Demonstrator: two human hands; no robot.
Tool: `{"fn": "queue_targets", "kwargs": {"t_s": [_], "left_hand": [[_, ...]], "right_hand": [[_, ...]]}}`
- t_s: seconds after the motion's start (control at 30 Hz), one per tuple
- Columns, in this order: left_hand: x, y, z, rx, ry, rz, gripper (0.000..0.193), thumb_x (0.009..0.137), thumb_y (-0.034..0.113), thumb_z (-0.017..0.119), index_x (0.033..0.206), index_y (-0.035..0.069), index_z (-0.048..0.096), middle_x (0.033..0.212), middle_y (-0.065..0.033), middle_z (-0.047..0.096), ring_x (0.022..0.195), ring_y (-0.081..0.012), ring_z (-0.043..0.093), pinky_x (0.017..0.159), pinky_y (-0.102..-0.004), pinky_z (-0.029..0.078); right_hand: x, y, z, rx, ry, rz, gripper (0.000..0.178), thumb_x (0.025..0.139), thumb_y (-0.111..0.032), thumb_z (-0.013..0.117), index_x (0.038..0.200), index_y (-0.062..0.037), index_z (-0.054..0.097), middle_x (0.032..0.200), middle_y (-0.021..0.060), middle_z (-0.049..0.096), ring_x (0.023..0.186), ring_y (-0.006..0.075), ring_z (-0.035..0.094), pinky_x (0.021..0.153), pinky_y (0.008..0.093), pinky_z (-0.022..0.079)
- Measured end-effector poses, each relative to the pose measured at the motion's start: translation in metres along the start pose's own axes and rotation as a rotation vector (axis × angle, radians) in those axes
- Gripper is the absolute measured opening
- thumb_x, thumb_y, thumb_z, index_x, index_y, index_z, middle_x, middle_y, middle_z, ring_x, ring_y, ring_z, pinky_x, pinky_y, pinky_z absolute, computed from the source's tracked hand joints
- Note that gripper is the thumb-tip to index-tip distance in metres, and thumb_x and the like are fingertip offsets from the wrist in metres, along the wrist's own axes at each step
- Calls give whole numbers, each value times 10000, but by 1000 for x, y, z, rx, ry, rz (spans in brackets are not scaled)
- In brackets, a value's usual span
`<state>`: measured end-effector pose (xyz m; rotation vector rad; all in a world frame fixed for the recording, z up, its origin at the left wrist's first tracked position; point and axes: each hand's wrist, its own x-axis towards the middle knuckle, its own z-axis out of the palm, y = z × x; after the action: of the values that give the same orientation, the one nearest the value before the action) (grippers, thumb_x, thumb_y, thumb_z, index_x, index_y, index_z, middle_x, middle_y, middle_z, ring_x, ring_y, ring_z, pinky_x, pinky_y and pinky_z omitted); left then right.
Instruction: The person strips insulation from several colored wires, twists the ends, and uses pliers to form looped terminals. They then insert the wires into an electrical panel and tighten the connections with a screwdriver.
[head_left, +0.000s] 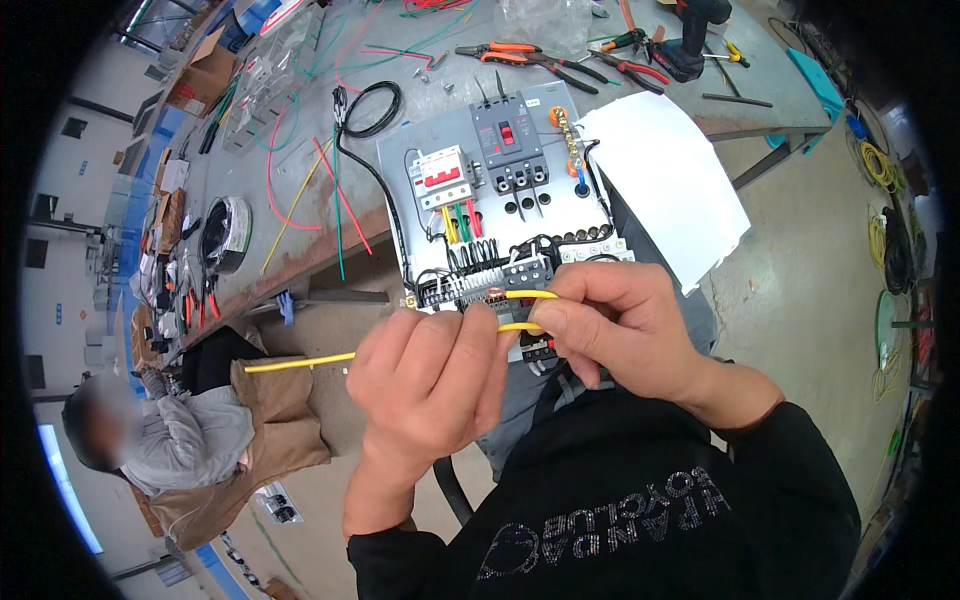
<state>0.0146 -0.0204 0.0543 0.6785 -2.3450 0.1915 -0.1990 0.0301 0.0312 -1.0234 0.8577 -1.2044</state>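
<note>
Both hands [425,375] [640,335] w/ yel. wire [300,362] part-hide panel [570,212] (pliers [632,69] beyond).

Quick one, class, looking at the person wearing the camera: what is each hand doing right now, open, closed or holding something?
Left hand: closed, holding the yellow wire.
Right hand: closed, pinching the yellow wire.

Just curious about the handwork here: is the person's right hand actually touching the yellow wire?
Touching: the head view shows the right hand pinching the yellow wire between thumb and fingers, with no gap.
</note>
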Motion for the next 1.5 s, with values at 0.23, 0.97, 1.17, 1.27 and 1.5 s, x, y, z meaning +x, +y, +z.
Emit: {"fn": "queue_targets", "kwargs": {"t_s": [0.23,0.97,1.17,1.27,1.5], "left_hand": [[2,16,13,12,75,-161,203,820,34,782,1006,-20,723,766,-83,605,602,-242,554,519,-354,431],[40,-11,31,-490,114,-296,199,932,-17,707,1127,-2,745,874,-146,725,680,-251,676,621,-337,524],[45,-7,31,-610,106,-390,198,950,-13,699,1140,-5,758,868,-144,747,721,-211,714,655,-307,557],[49,-2,36,-787,190,-463,196,970,-21,679,1150,-23,757,908,-134,771,790,-170,731,722,-287,583],[74,-33,51,-1031,319,-405,220,1021,47,677,1220,-19,743,973,-24,742,860,-70,638,757,-209,511]], "right_hand": [[2,22,17,-22,204,-289,122,1019,-65,681,959,41,691,721,10,617,530,32,570,464,199,407],[36,-42,-26,-602,14,-438,233,1036,-174,669,921,26,706,726,30,604,598,83,554,549,265,423],[42,-47,-19,-775,102,-609,267,1045,-142,615,855,41,657,705,127,584,600,265,561,572,363,440],[42,-51,-12,-671,147,-617,286,1047,-162,611,841,32,655,681,135,580,584,259,570,562,366,443],[66,-82,-5,-770,164,-789,271,1032,-191,664,886,28,725,717,23,664,631,59,561,555,239,415]]}}
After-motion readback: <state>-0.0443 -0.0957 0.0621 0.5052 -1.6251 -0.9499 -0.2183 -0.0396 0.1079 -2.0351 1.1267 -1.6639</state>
